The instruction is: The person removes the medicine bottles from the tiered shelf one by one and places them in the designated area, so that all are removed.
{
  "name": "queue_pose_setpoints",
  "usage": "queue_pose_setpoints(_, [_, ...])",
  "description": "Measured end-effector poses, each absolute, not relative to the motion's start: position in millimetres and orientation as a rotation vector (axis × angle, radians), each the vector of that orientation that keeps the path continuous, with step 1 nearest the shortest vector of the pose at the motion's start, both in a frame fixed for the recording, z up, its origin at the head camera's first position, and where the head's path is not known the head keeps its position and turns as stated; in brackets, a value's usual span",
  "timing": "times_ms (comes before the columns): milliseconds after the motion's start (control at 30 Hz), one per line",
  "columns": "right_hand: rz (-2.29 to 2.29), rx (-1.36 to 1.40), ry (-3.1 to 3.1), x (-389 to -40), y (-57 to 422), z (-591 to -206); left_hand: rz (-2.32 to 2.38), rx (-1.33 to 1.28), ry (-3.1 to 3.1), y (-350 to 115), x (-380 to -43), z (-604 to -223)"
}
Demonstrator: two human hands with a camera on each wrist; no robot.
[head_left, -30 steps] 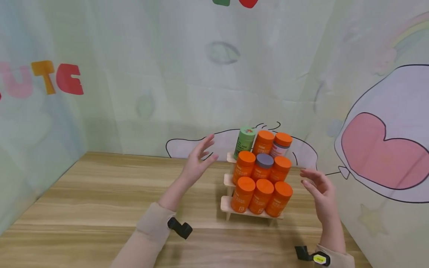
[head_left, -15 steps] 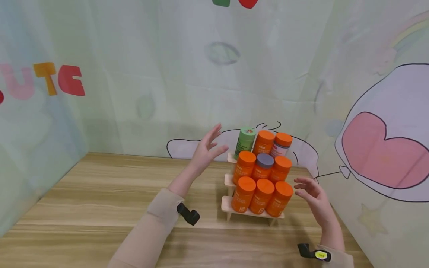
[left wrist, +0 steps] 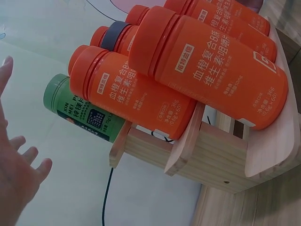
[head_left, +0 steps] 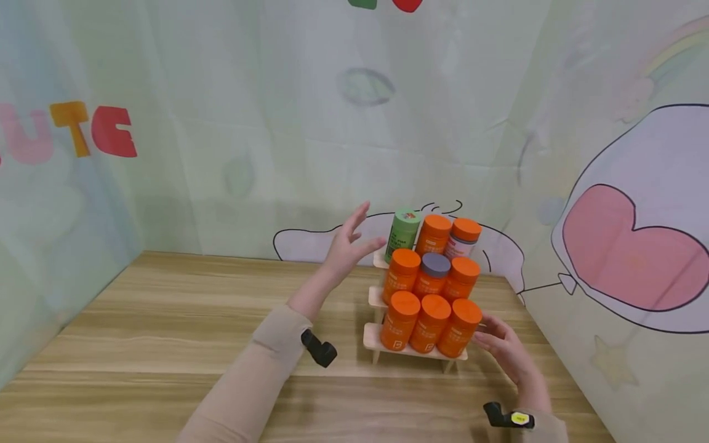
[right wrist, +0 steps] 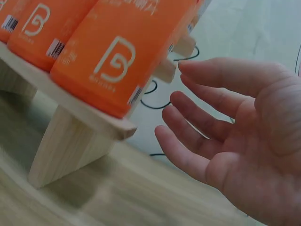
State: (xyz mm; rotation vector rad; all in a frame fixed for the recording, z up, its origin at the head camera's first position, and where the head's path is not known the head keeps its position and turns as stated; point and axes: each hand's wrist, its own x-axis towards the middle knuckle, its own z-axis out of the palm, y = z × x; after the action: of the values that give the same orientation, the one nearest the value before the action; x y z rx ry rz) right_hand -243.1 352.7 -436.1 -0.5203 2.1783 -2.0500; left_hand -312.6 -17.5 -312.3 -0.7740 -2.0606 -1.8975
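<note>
A three-step wooden rack (head_left: pixel 372 336) bears rows of supplement bottles. Orange bottles (head_left: pixel 400 321) fill the front step; on the middle one, a grey-capped bottle (head_left: pixel 432 275) stands between two orange-lidded ones. At the top left is a green bottle (head_left: pixel 402 236), beside an orange bottle (head_left: pixel 434 235) and a pale-labelled, orange-lidded bottle (head_left: pixel 462 239). My left hand (head_left: pixel 346 247) is raised left of the green bottle, fingers spread, and in the left wrist view it is apart from it. My right hand (right wrist: pixel 235 122) hovers right of the front step, fingers loosely bent and holding nothing.
The rack stands on a wood-grain table (head_left: pixel 183 332). Behind and beside it hangs a printed cloth backdrop (head_left: pixel 249 123) with cartoon shapes and letters. Each sleeve carries a black wrist mount (head_left: pixel 319 348).
My left hand has moved right and slightly up, closer to the green bottle. My right hand has come left and down towards the front step. The bottles stay in place.
</note>
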Motion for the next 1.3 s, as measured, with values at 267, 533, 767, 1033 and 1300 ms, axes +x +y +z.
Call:
queue_pose_setpoints(267, [-2.005, -0.54, 2.05, -247.0, 358.3, -454.0, -1.937, -0.764, -2.078, -8.9, -319.7, -313.3])
queue_pose_setpoints(533, [-1.998, -0.556, 1.941, -246.9, 359.8, -465.5, -1.949, -0.759, -2.131, 4.7, -327.2, -311.9])
queue_pose_setpoints(767, [-2.003, -0.541, 1.875, -248.0, 358.3, -467.5, -1.979, -0.725, -2.173, 13.0, -332.4, -312.4])
queue_pose_setpoints(1033, [-2.002, -0.604, 1.808, -250.5, 355.5, -469.2, -1.994, -0.68, -2.256, 21.6, -337.9, -310.5])
queue_pose_setpoints(1300, [-1.986, -0.575, 1.834, -249.9, 355.6, -469.4, -2.007, -0.668, -2.28, 33.8, -345.3, -312.5])
